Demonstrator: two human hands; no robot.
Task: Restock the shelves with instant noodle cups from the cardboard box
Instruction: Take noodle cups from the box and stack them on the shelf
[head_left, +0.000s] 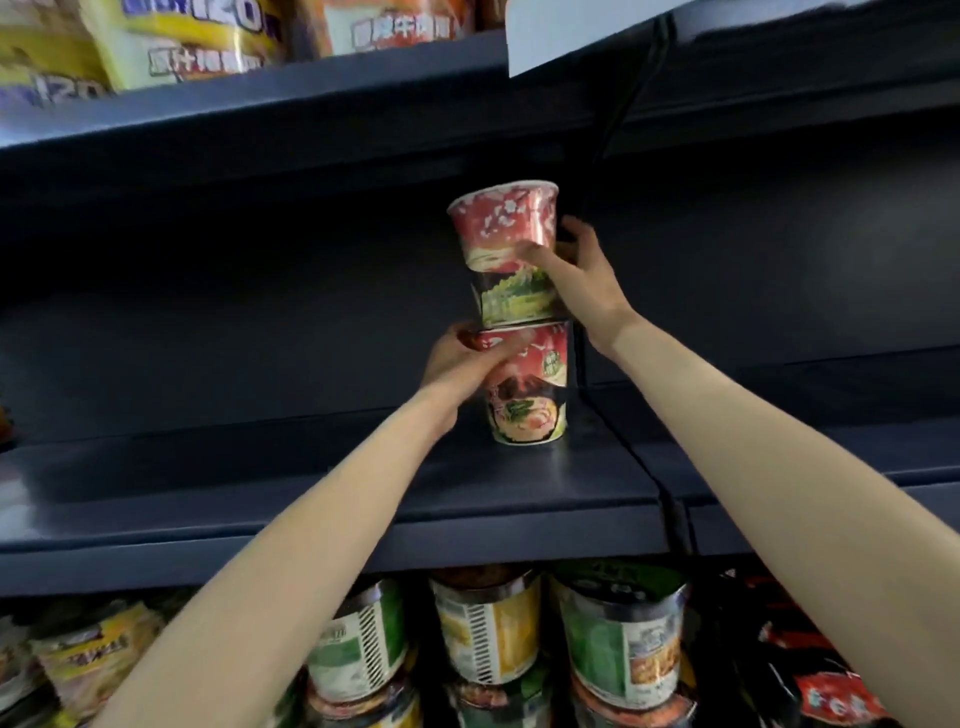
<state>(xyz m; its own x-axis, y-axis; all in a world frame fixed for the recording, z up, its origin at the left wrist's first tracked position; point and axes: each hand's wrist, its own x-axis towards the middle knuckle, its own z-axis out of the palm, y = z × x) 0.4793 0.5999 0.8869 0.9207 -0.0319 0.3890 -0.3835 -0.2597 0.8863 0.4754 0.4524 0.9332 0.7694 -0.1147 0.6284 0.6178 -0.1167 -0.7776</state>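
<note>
Two red-and-black instant noodle cups stand stacked on the dark middle shelf (322, 467). The lower cup (535, 395) rests on the shelf board. My left hand (462, 364) grips its upper rim from the left. The upper cup (506, 228) sits on top of it, tilted slightly left. My right hand (582, 275) holds the upper cup from the right side, thumb across its front and fingers behind it. The cardboard box is out of view.
The shelf above holds yellow and white noodle packs (171, 47) and a white price tag (571, 36). Below, several green and yellow noodle cups (488, 634) and red packets (826, 680) fill the lower shelf. A black cable (618, 124) runs down behind the stack.
</note>
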